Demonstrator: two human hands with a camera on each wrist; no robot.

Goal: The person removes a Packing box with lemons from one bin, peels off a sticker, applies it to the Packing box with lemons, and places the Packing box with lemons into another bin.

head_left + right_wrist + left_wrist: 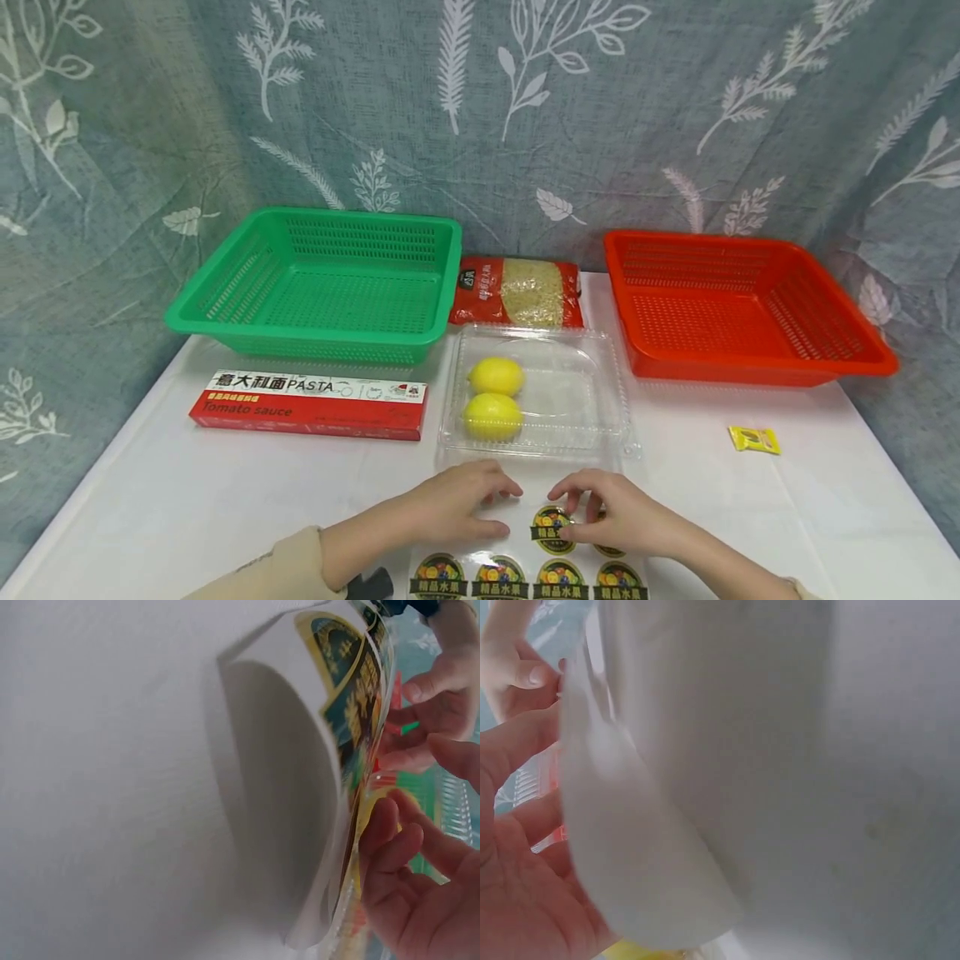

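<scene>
A sheet of round fruit-label stickers (501, 575) lies at the table's near edge, its edge bowing upward in the right wrist view. My left hand (465, 504) is over the sheet's upper left part, fingers loosely bent; in the left wrist view its fingers are beside the sheet's pale curved underside (645, 847). My right hand (618, 512) is over the upper right stickers, its thumb overlapping one label (545, 518). Its fingertips are close to the sheet's printed face, with the thumb apart from them. Two lemons (495, 377) sit in a clear plastic box (570, 392) just beyond both hands.
A green basket (330, 337) stands at the back left, a red basket (720, 367) at the back right. Between them lies a bag of pasta (528, 292). A pasta box (307, 408) is at the left, a small yellow packet (753, 440) at the right.
</scene>
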